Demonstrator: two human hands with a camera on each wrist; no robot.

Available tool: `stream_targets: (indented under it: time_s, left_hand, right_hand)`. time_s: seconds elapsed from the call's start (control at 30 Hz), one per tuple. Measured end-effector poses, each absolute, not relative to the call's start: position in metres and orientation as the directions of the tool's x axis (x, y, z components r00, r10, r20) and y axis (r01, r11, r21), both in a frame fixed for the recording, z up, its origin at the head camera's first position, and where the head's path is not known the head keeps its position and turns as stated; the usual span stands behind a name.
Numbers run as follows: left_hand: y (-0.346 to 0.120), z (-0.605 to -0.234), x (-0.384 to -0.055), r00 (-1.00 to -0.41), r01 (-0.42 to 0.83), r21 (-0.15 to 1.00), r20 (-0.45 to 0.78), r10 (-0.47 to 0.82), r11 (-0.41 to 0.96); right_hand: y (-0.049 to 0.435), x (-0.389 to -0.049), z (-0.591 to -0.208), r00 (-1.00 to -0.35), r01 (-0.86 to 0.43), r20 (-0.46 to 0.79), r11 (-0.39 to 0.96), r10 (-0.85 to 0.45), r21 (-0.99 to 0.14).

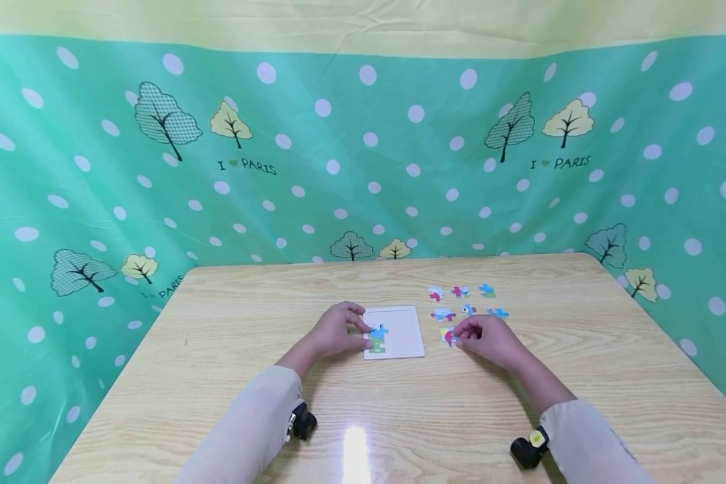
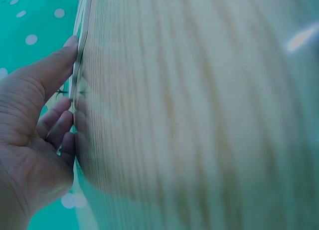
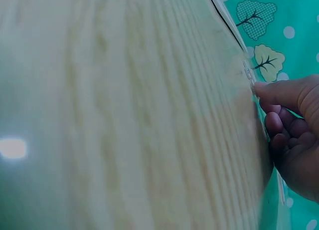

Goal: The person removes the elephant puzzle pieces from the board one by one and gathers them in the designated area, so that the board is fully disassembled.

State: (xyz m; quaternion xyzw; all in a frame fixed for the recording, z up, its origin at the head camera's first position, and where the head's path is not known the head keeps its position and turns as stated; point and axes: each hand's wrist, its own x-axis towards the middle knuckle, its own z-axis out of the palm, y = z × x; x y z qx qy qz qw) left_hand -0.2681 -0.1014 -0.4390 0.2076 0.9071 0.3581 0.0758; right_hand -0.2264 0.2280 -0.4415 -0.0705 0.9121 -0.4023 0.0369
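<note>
A square white puzzle tray (image 1: 405, 336) lies on the table, with a blue puzzle piece (image 1: 378, 331) and a green puzzle piece (image 1: 377, 348) along its left side. My left hand (image 1: 339, 331) rests at the tray's left edge, thumb and fingertips touching these pieces and the rim. In the left wrist view the same hand (image 2: 35, 120) has its thumb extended. To the right of the tray, my right hand (image 1: 489, 341) pinches a puzzle piece with red, yellow and blue on it (image 1: 448, 335), low at the tabletop. The right wrist view shows that hand's (image 3: 296, 125) fingers curled behind the thumb.
Several loose puzzle pieces lie in rows behind the right hand, among them a blue and green piece (image 1: 487, 291) and a blue piece (image 1: 498, 313). The wooden table (image 1: 230, 323) ends at a green dotted curtain (image 1: 302, 175) at the back and sides.
</note>
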Motion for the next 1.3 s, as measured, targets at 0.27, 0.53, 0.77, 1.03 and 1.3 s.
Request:
stream_targets:
  time_s: [0.27, 0.53, 0.77, 1.03, 1.3]
  left_hand:
    - [-0.103, -0.438, -0.269, -0.901, 0.328, 0.676, 0.014, 0.434, 0.660]
    - [-0.102, -0.439, -0.269, -0.903, 0.324, 0.680, 0.017, 0.429, 0.657]
    - [-0.102, -0.438, -0.269, -0.898, 0.334, 0.687, 0.024, 0.439, 0.645]
    - [-0.101, -0.438, -0.268, -0.903, 0.326, 0.686, 0.022, 0.429, 0.651]
    - [-0.101, -0.439, -0.269, -0.901, 0.331, 0.690, 0.028, 0.433, 0.644]
  right_hand:
    - [0.229, -0.224, -0.434, -0.983, -0.142, 0.040, 0.592, -0.181, -0.793]
    - [0.221, -0.225, -0.420, -0.979, -0.169, 0.065, 0.589, -0.194, -0.790]
    - [0.208, -0.225, -0.410, -0.980, -0.158, 0.051, 0.588, -0.194, -0.793]
    - [0.196, -0.227, -0.407, -0.971, -0.196, 0.076, 0.569, -0.228, -0.799]
    - [0.181, -0.231, -0.405, -0.970, -0.178, 0.055, 0.534, -0.238, -0.826]
